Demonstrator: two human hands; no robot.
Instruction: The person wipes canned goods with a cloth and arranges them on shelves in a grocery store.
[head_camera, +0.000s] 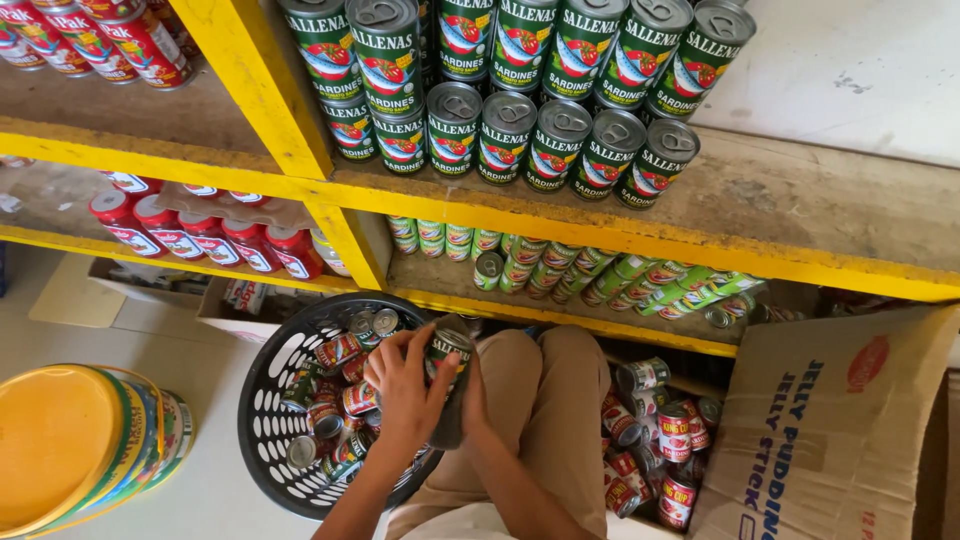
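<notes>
Hands are meeting over a knee at about six o'clock. The left hand (400, 385) is reaching up from below with fingers curled around a green can (448, 362). The right hand (472, 398) is pressing its other side, mostly hidden. The can is standing between both palms, held tight. A black basket (262, 420) of cans is sitting at eight o'clock.

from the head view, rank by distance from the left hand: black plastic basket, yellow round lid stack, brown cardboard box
1. Black plastic basket: just under and left of the left hand.
2. Yellow round lid stack: far left on the floor.
3. Brown cardboard box: far right, beyond the knee.
</notes>
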